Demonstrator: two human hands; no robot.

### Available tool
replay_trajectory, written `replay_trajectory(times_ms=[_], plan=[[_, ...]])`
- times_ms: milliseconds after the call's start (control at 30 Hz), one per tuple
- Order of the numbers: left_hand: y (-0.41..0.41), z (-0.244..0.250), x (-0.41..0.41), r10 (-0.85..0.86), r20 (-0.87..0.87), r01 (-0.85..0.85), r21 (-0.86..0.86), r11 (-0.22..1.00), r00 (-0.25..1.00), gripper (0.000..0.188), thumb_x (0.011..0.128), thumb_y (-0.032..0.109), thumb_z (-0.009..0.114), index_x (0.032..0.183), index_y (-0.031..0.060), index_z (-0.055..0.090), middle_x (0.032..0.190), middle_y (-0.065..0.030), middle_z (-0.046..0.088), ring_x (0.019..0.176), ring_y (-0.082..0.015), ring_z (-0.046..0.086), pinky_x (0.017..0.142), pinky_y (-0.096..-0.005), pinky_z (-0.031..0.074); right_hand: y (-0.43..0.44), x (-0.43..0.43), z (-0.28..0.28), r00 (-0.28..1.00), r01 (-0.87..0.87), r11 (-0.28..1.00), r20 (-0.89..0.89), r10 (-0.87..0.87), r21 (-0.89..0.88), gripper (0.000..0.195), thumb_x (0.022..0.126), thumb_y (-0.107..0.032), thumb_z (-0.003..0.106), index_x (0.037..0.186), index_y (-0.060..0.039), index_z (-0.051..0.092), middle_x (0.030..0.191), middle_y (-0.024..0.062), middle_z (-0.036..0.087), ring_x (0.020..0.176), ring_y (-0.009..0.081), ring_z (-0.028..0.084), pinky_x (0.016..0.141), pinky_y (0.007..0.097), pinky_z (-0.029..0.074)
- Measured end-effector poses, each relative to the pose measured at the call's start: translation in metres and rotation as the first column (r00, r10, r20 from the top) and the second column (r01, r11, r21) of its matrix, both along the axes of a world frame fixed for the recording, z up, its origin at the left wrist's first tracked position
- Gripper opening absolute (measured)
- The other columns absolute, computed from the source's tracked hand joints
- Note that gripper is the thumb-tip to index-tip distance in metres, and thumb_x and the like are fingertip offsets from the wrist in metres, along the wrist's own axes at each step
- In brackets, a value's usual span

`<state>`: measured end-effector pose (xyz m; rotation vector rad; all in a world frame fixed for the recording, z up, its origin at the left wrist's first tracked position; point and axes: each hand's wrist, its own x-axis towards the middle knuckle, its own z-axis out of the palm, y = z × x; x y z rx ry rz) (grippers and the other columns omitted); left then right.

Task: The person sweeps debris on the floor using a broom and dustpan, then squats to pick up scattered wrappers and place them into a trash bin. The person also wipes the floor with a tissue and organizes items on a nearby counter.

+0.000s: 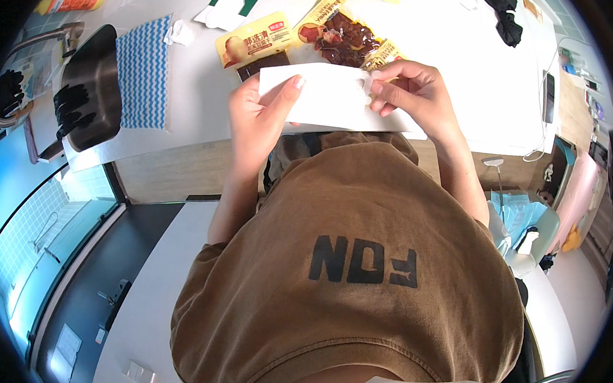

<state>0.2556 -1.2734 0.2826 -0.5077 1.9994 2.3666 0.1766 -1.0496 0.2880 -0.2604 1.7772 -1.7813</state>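
Note:
A flat white piece of paper or thin card (325,94) is held in front of me, just above the near edge of the white countertop (203,103). My left hand (260,110) grips its left end, thumb on top and fingers mostly hidden beneath. At the right end, the fingertips of my right hand (410,90) pinch a small whitish flap or tab (367,84). Just beyond the card lie snack packets: a yellow one with a clear window (254,41) and another with dark reddish pieces inside (345,38). The card partly covers the first.
A green and white paperboard piece (232,8) lies at the back. To the left are a blue-and-white striped cloth (145,75), a crumpled tissue (178,33) and a sink (96,93) with a black glove (72,107) over its edge. A phone (548,98) with a cable rests at the right edge.

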Motion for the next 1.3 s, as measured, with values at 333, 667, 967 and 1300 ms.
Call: replay_trajectory(times_ms=[333,667,967,1300], plan=[[0.02,-0.016,0.003,0.191,-0.033,-0.165,0.375,0.912,0.981,0.039,0.08,0.001,0.068,0.115,-0.0033,0.05,0.101,-0.0096,0.063,0.088,-0.0127,0.062,0.072,-0.0255,0.052,-0.007,0.014,-0.008,0.994,-0.072,0.992,0.078,0.08,-0.102,0.019,0.091,-0.011,0.055,0.104,-0.0025,0.067,0.085,0.0051,0.064,0.069,0.0064,0.057,0.053,0.0192,0.047],[0.007,-0.032,0.017,0.003,-0.175,0.034,0.21,0.977,0.985,0.064,0.074,-0.004,0.07,0.127,-0.0023,0.034,0.108,-0.0138,0.059,0.101,-0.0194,0.059,0.084,-0.0331,0.051,-0.016,0.034,-0.008,0.984,-0.001,0.999,0.177,0.01,-0.051,0.015,0.085,-0.003,0.061,0.099,0.0024,0.065,0.101,0.011,0.062,0.078,0.009,0.06,0.056,0.0218,0.052],[0.012,-0.027,0.027,-0.115,-0.079,0.13,0.211,0.969,0.99,0.057,0.08,-0.001,0.067,0.125,-0.003,0.033,0.109,-0.0149,0.06,0.097,-0.0195,0.061,0.083,-0.0325,0.051,-0.006,0.035,-0.002,0.941,-0.16,0.987,0.305,0.15,0.009,0.029,0.081,-0.006,0.068,0.107,0.0035,0.06,0.087,0.0067,0.065,0.07,0.0098,0.062,0.06,0.0201,0.052],[0.025,-0.03,0.024,-0.16,-0.003,0.157,0.203,0.967,0.987,0.041,0.083,0.005,0.067,0.118,-0.0025,0.047,0.105,-0.0102,0.063,0.093,-0.0145,0.061,0.079,-0.0281,0.05,0.01,0.036,-0.011,0.915,-0.181,0.981,0.352,0.195,-0.071,0.024,0.086,-0.003,0.058,0.109,0.003,0.061,0.089,0.0091,0.066,0.073,0.0107,0.062,0.062,0.0231,0.054]])
